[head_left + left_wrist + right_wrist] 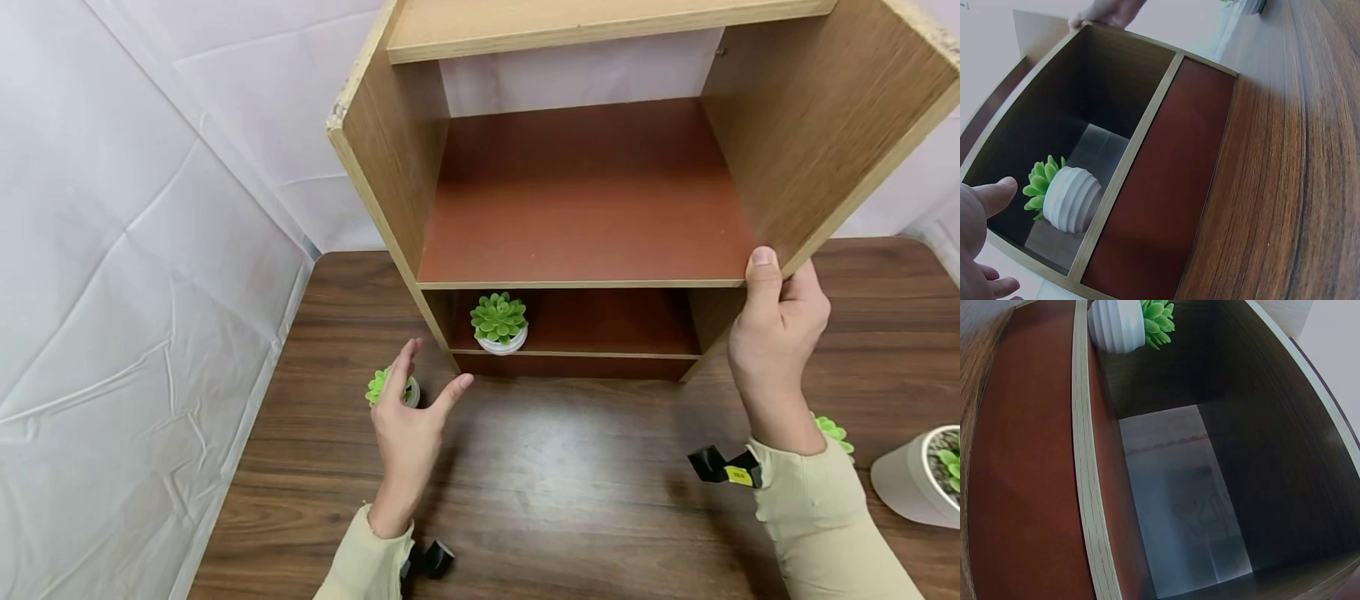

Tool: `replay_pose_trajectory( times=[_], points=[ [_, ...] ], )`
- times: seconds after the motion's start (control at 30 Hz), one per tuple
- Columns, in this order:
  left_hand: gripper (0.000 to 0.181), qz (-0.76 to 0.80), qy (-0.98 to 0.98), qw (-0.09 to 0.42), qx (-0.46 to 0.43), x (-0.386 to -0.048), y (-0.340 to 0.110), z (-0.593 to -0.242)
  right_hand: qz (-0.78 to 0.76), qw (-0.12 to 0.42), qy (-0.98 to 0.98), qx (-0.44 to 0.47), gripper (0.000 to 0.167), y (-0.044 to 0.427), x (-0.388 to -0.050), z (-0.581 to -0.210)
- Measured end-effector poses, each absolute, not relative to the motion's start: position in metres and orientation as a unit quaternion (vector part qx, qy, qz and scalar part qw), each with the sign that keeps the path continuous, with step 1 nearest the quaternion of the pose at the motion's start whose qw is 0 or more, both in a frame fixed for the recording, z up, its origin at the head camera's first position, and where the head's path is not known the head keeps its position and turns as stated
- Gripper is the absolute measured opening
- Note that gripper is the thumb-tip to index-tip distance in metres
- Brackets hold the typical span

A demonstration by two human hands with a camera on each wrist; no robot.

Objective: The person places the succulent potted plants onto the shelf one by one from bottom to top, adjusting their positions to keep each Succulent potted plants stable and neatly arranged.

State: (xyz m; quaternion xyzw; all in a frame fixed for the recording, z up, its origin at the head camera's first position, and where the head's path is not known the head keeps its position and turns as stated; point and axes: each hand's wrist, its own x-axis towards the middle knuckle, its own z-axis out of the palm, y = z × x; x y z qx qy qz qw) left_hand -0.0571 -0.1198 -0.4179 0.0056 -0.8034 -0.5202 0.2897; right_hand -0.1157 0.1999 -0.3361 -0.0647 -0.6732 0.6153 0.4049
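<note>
Succulent (500, 320) on the lower shelf (607, 329) sits ahead and right of the nearer left hand (408, 433), spread wide and empty; the right hand (780, 333) grips the cabinet (847, 125).

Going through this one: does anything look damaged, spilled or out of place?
One thing: on the wooden shelf unit, the front corner of the left side panel looks rough and pale, as if chipped, unlike the smoother edge below. Nothing looks spilled; the potted succulent inside stands upright.

Makeshift booth, seemingly; creased white sheeting (142, 275) around a wood-grain table (555, 508)
</note>
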Motion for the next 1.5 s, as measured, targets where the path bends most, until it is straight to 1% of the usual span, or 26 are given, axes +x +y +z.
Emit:
replay_pose_trajectory(
  times=[0.23,0.47,0.77,1.0,1.27,1.5],
  points=[
    [0.078,-0.487,-0.821,0.299,0.022,-0.058,-0.124,-0.417,0.611,0.403,-0.677,-0.071,0.018,0.199,-0.115,-0.337],
    [0.080,-0.478,-0.825,0.299,0.025,-0.059,-0.129,-0.418,0.614,0.404,-0.674,-0.070,0.019,0.195,-0.113,-0.330],
    [0.084,-0.480,-0.824,0.298,0.043,-0.058,-0.133,-0.420,0.605,0.408,-0.681,-0.059,0.020,0.204,-0.119,-0.342],
    [0.089,-0.474,-0.828,0.296,0.054,-0.059,-0.136,-0.421,0.606,0.406,-0.680,-0.075,0.019,0.206,-0.120,-0.342],
    [0.096,-0.461,-0.831,0.305,0.057,-0.062,-0.143,-0.426,0.598,0.408,-0.687,-0.059,0.019,0.206,-0.122,-0.344],
    [0.100,-0.458,-0.836,0.294,0.067,-0.063,-0.146,-0.428,0.596,0.411,-0.687,-0.059,0.021,0.208,-0.120,-0.343]
  ],
)
